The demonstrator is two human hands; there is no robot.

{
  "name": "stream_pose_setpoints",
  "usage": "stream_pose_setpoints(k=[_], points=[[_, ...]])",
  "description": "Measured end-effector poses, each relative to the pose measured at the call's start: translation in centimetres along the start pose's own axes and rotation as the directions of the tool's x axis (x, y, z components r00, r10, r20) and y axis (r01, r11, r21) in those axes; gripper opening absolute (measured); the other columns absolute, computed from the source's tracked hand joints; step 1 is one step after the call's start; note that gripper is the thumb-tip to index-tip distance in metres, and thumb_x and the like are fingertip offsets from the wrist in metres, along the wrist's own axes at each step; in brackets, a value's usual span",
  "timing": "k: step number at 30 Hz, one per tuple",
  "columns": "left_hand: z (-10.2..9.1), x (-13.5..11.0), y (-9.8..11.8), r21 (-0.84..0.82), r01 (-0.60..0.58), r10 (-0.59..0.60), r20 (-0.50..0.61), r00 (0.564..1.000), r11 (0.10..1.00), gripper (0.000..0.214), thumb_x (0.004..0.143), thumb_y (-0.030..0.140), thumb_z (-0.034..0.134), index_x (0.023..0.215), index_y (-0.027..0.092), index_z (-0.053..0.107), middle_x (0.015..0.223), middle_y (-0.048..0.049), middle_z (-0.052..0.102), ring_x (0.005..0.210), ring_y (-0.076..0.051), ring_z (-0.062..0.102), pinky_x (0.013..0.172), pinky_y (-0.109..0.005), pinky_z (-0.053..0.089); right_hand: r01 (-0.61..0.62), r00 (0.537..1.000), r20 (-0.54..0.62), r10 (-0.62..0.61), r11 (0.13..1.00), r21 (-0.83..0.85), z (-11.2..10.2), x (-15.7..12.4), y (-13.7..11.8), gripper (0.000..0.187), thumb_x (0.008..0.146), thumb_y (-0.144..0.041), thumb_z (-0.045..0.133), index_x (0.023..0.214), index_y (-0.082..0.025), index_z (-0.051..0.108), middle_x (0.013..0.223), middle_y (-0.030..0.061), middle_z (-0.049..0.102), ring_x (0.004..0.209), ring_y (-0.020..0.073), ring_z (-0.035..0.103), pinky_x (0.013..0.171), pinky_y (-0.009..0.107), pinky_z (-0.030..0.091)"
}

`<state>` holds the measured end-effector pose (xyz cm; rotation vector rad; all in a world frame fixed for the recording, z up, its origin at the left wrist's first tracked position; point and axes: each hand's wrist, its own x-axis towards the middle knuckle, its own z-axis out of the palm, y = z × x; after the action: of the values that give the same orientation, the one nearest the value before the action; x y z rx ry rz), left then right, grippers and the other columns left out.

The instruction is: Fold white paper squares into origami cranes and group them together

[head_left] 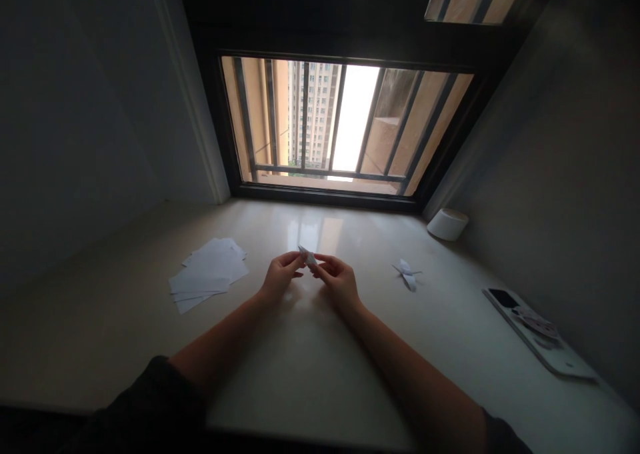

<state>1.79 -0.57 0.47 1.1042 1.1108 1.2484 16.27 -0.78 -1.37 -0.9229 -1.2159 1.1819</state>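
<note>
Between my two hands, just above the white sill, is a small piece of folded white paper [309, 257]. My left hand [281, 275] pinches its left side with thumb and fingers. On the other side my right hand [339, 278] is closed on the paper too, thumb and forefinger pressed to it. The paper tapers to a point at its upper left; its lower part is partly hidden by the fingers. A folded paper crane [408, 275] lies on the sill to the right of my hands. Loose sheets of white paper [207, 271] are spread in an overlapping pile to the left.
A white sill [300, 387] stretches under my arms to a dark-framed, barred window [325, 204]. A white roll-shaped object [447, 225] stands in the back right corner. Along the right wall lies a phone in a pale case [543, 337]. Walls bound both sides.
</note>
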Motion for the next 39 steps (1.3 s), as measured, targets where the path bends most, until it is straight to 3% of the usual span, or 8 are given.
stream_pose_setpoints(k=[5,10,16,20,24,27,34,39], points=[[-0.1,0.0,0.1,0.050,-0.018,0.018,0.008,1.000,0.999,0.040,0.065,0.050,0.069,0.087,0.017,0.070,0.087,-0.0075,0.069,0.078,-0.018,0.060,0.065,-0.027,0.047,0.030,0.999,-0.037,-0.034,0.995,-0.094,0.0,-0.1,0.0,0.028,0.068,-0.043,0.070,0.081,-0.018,0.069,0.076,0.0057,0.070,0.065,0.0182,0.063,0.062,0.031,0.050],[0.0,-0.3,0.6,0.171,-0.009,0.008,0.006,1.000,0.985,0.047,0.070,0.055,0.062,0.090,0.013,0.071,0.082,-0.0106,0.069,0.074,-0.019,0.062,0.065,-0.029,0.047,0.244,0.933,-0.112,-0.343,0.829,-0.503,-0.3,-0.7,-1.4,0.020,0.079,-0.039,0.059,0.083,-0.021,0.067,0.075,0.0022,0.068,0.070,0.0178,0.061,0.069,0.032,0.048],[0.3,-0.6,0.9,0.135,-0.057,0.055,0.021,0.998,0.989,0.044,0.072,0.055,0.060,0.084,0.013,0.071,0.086,-0.0112,0.070,0.080,-0.022,0.064,0.071,-0.032,0.046,0.424,0.844,0.125,-0.522,0.506,-0.751,-0.8,-1.0,-1.8,0.016,0.082,-0.022,0.056,0.093,-0.024,0.068,0.080,0.0026,0.066,0.077,0.0191,0.057,0.073,0.033,0.045],[-0.1,-0.1,0.5,0.110,-0.064,0.065,-0.006,0.998,0.992,0.043,0.072,0.055,0.060,0.081,0.014,0.070,0.081,-0.0092,0.069,0.077,-0.020,0.063,0.067,-0.029,0.046,0.548,0.791,0.291,-0.538,0.412,-0.728,-0.8,-0.8,-1.4,0.028,0.082,-0.018,0.056,0.107,-0.027,0.065,0.090,0.0038,0.066,0.085,0.0210,0.054,0.079,0.036,0.044],[-0.8,0.5,0.2,0.127,-0.096,0.103,-0.044,0.994,0.987,0.041,0.069,0.053,0.063,0.085,0.015,0.071,0.079,-0.0073,0.069,0.074,-0.018,0.061,0.065,-0.028,0.045,0.605,0.778,0.384,-0.497,0.431,-0.669,-0.8,-0.6,-1.0,0.045,0.076,-0.017,0.064,0.119,-0.029,0.058,0.105,0.0041,0.063,0.095,0.0236,0.051,0.084,0.039,0.044],[-1.0,0.7,0.2,0.171,-0.108,0.117,-0.045,0.992,0.979,0.039,0.069,0.051,0.065,0.084,0.015,0.072,0.077,-0.0067,0.069,0.069,-0.016,0.059,0.064,-0.027,0.044,0.574,0.808,0.353,-0.472,0.495,-0.653,-1.0,-0.4,-0.8,0.048,0.075,-0.010,0.063,0.118,-0.032,0.059,0.103,0.0039,0.062,0.094,0.0229,0.052,0.084,0.039,0.045],[-0.6,0.4,0.4,0.192,-0.093,0.080,0.075,0.994,0.977,0.036,0.068,0.048,0.067,0.077,0.014,0.073,0.067,-0.0055,0.068,0.061,-0.015,0.056,0.063,-0.027,0.044,0.506,0.860,0.243,-0.449,0.684,-0.525,-1.4,0.0,-0.7,0.022,0.073,-0.021,0.071,0.092,-0.030,0.070,0.089,0.0035,0.061,0.086,0.0201,0.055,0.079,0.036,0.047],[-0.5,0.3,0.3,0.184,-0.093,0.074,0.109,0.991,0.979,0.033,0.068,0.046,0.068,0.075,0.014,0.073,0.068,-0.0056,0.069,0.062,-0.015,0.058,0.063,-0.026,0.045,0.455,0.891,0.216,-0.400,0.784,-0.423,-1.5,0.2,-0.2,0.017,0.072,-0.023,0.071,0.087,-0.029,0.071,0.088,0.0029,0.060,0.084,0.0186,0.057,0.080,0.035,0.046]])
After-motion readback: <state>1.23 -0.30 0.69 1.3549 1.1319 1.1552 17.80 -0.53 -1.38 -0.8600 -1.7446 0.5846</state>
